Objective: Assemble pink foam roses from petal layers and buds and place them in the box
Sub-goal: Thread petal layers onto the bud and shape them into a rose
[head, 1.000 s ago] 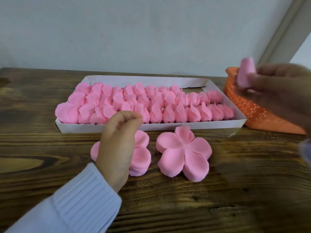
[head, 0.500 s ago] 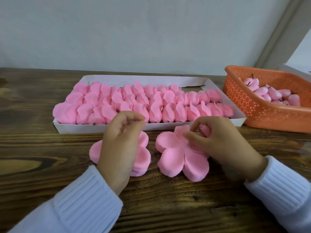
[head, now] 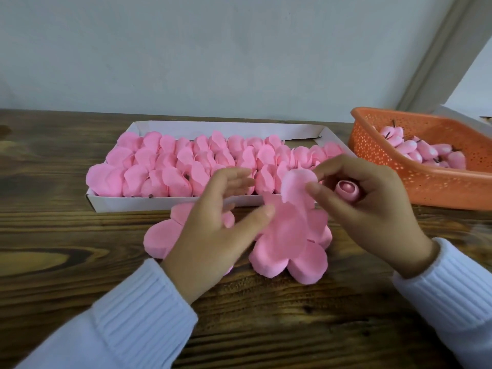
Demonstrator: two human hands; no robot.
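- The right hand (head: 372,209) has its grip closed round a pink bud (head: 347,190): the lower fingers curl about it and tuck it against the palm, with its rounded tip facing the camera.
- The thumb and forefinger of the same hand pinch the top petal of a thin petal layer (head: 287,227), which stands tilted up off the stack below it.
- The left hand (head: 213,235) has its grip apart, with the fingers straight and spread. Its thumb tip touches the left edge of the thin petal layer, and the hand is a little blurred.
- Under that layer lies the right stack of petal layers (head: 311,259), flat on the table (head: 53,235).
- A second stack (head: 162,235) lies just to its left, partly hidden under the left hand.
- Behind both hands sits the white box (head: 159,202), packed with rows of finished pink roses (head: 186,161). Its back right corner is bare.
- To the right, near the box, an orange basket (head: 439,190) holds loose buds (head: 426,153) with dark stems.
- White ribbed sleeves (head: 138,315) cover both wrists.
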